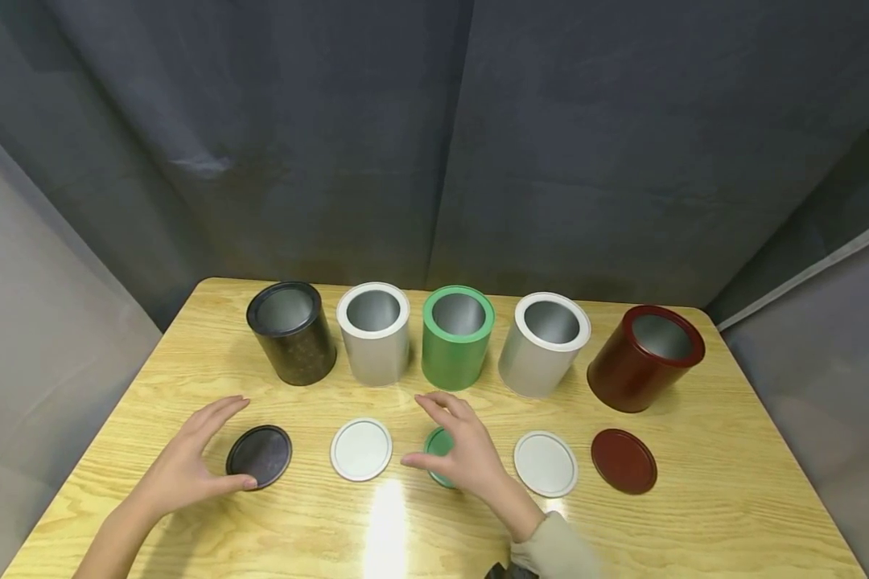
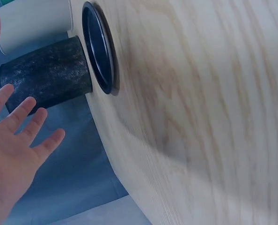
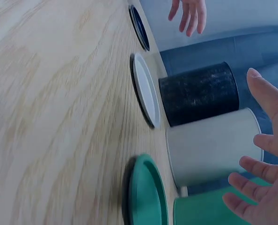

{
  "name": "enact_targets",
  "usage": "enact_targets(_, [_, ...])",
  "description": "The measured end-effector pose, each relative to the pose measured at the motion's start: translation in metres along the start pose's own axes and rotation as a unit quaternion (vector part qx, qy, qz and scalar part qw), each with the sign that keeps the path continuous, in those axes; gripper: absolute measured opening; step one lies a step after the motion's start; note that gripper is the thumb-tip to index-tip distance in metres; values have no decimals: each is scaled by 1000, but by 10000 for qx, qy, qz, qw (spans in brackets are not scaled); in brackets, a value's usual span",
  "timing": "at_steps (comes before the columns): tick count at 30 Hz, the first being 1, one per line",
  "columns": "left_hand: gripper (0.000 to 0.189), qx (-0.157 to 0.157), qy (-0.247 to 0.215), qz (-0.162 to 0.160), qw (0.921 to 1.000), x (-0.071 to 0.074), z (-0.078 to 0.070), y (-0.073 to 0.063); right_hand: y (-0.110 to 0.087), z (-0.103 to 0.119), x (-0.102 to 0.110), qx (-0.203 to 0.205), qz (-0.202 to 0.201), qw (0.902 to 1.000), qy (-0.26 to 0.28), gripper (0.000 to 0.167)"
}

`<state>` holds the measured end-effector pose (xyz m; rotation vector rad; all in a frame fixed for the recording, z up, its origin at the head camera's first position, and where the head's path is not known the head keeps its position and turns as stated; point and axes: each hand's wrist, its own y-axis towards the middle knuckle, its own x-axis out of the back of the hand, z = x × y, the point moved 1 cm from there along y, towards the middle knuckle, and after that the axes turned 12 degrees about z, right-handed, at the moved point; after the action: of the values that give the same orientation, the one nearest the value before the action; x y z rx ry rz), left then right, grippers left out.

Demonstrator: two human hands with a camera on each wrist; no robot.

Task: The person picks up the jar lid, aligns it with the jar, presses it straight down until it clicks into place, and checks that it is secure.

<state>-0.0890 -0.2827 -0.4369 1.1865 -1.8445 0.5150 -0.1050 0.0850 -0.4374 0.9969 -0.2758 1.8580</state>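
Observation:
My left hand (image 1: 188, 462) hovers at the left side of the black lid (image 1: 261, 457), thumb and fingers spread wide with nothing between them. Over the green lid (image 1: 440, 444) hangs my right hand (image 1: 467, 450), its thumb and fingers apart and holding nothing. It hides part of that lid in the head view. In the right wrist view the green lid (image 3: 147, 194) lies flat on the wood, below the hand. Behind the lids stand the black canister (image 1: 293, 338) and the green canister (image 1: 456, 346), both with open tops.
Two white canisters (image 1: 376, 346) flank the green one, and a dark red canister (image 1: 637, 370) is at the right. A white lid (image 1: 361, 449), another white lid (image 1: 545, 464) and a dark red lid (image 1: 624, 461) lie on the wooden table (image 1: 717, 515). Grey curtain (image 1: 319, 145) hangs behind.

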Motion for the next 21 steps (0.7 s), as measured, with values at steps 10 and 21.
enact_targets(10, [97,-101,-229,-57,9997,3,11,-5,15,16,-17,-140,504,9985,152,75])
enact_targets(21, [94,-35,-205,13,9998,6,26,-9,32,29,-34,41,674,9972,-317,74])
